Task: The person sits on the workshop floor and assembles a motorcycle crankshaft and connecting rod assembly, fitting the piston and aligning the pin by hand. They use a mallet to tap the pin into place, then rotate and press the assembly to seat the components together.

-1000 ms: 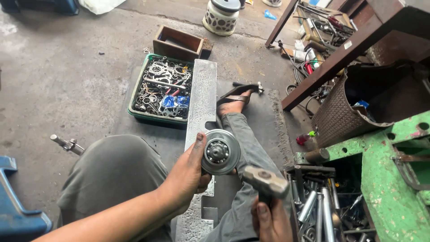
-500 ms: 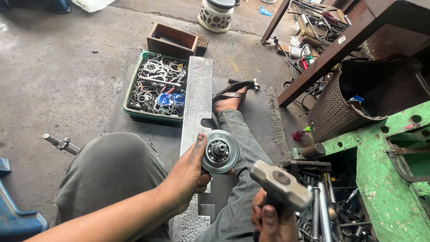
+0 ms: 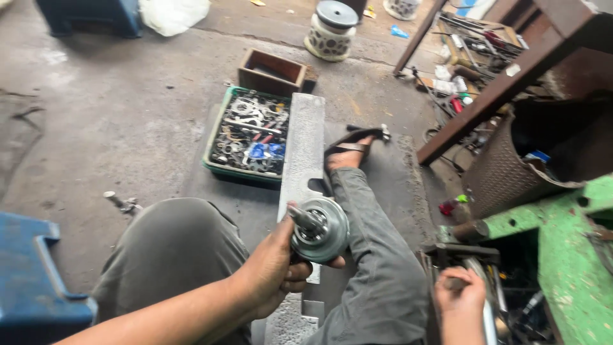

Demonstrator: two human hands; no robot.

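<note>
My left hand is shut around a round grey metal pulley-like part, held over my lap with its short shaft pointing up and left. My right hand is down at the rim of a dark tool box on my right. Its fingers curl over something inside the box, next to a shiny metal rod. What they hold is hidden, and no hammer shows. My grey-trousered legs stretch forward, and one sandalled foot rests beside a long flat metal plate.
A green tray of small metal parts lies left of the plate, with a wooden box behind it. A green machine frame, a woven basket and a cluttered bench leg stand on the right. A blue stool is at near left.
My right hand, which held a hammer raised beside the part, has dropped to the tool box and the hammer is out of sight. My left hand has tilted the part so its shaft shows.
</note>
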